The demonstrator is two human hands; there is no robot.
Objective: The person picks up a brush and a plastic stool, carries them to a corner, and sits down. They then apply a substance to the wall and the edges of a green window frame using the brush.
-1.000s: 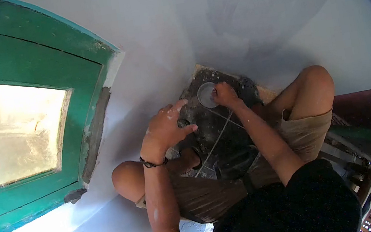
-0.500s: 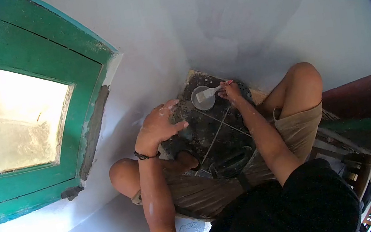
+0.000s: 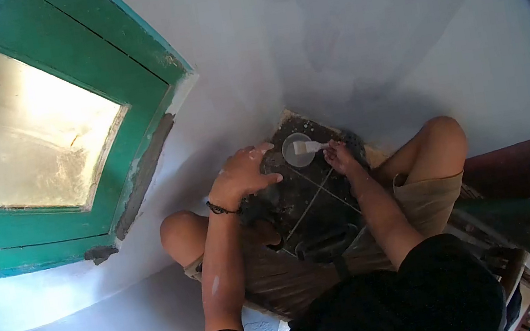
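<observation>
My right hand (image 3: 340, 157) is closed around the handle of a paintbrush (image 3: 307, 147). The brush's pale bristles lie over a small round translucent tub (image 3: 290, 157) on the dark tiled floor. What is inside the tub is hard to make out. My left hand (image 3: 243, 177) hovers left of the tub, its thumb spread away from the fingers and nothing in it. Whitish smears mark the left fingers and forearm.
Dark floor tiles (image 3: 305, 204) with pale joints and spots stretch between my bent legs. White walls (image 3: 354, 29) meet in a corner ahead. A green window frame (image 3: 127, 69) with rough cement beside it is at left. Wooden items (image 3: 509, 266) stand at lower right.
The head view has shifted and turned slightly. The paintbrush handle has swung lower and now lies nearly level, with its bristles still over the tub. My left hand keeps its spread shape.
</observation>
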